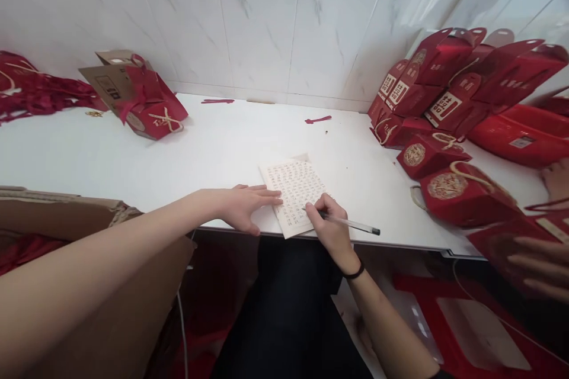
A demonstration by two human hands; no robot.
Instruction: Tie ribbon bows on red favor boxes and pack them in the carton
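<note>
A sheet of paper (293, 186) covered in rows of handwriting lies at the front edge of the white table (231, 148). My left hand (246, 206) rests open beside it, fingertips on the paper's left margin. My right hand (328, 224), with a dark band on the wrist, is closed around a clear pen with a black cap end (355, 225). The pen's tip meets the lower right part of the writing, and its back end points to the right.
Red gift boxes (411, 95) are stacked at the right by a red plastic basin (520, 136). Another person's hands (542, 266) hold a red box there. At left stand another red box (155, 109) and a cardboard carton (111, 308). Red ribbon strips (317, 120) lie near the wall.
</note>
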